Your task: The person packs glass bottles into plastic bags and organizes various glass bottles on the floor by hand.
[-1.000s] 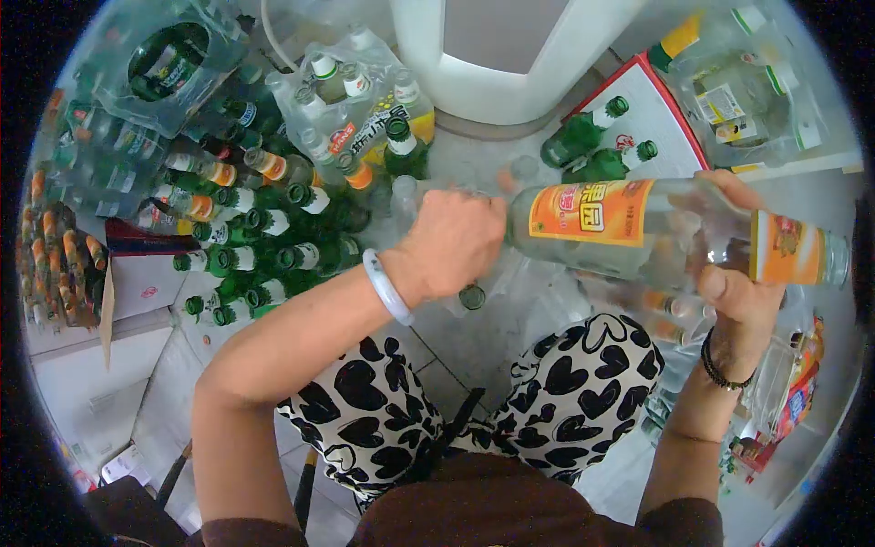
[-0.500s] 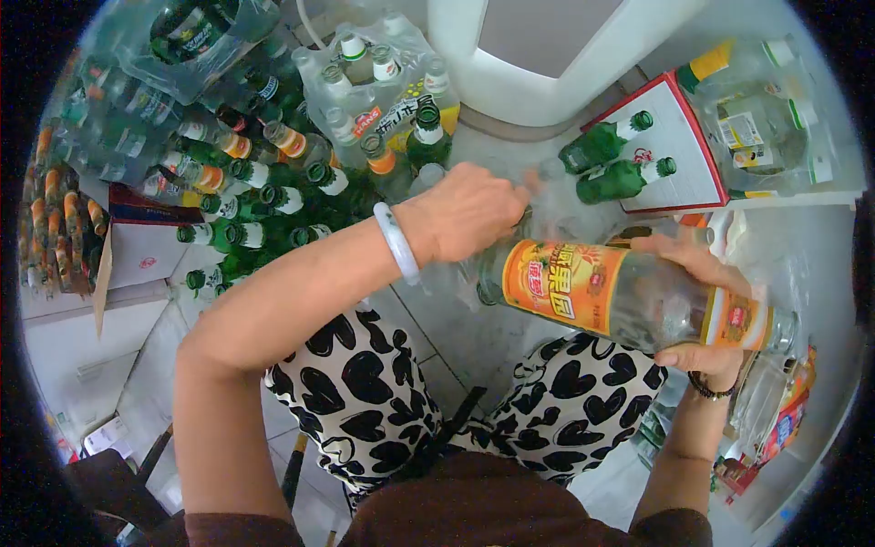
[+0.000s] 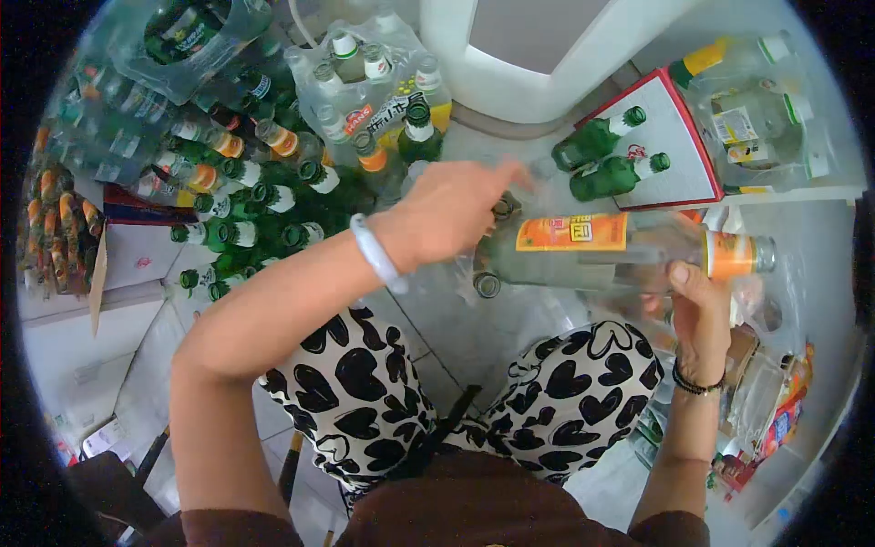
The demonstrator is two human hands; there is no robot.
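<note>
Orange-labelled clear glass bottle (image 3: pixel 572 263) in view below red-edged white cardboard box (image 3: pixel 670 118), more level than before; right hand (image 3: pixel 699 305) wraps its shoulder; left hand (image 3: pixel 447 211) blurred beside base, cannot tell whether gripping.

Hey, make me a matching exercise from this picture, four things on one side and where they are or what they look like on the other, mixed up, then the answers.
Column one:
1. Clear bottle with orange labels
2. Bangle
3. Bracelet
4. Trousers

Column two:
A. Around the right wrist
B. Black hearts on white
C. In the right hand
D. Around the left wrist

Pairs: 1-C, 2-D, 3-A, 4-B
</note>
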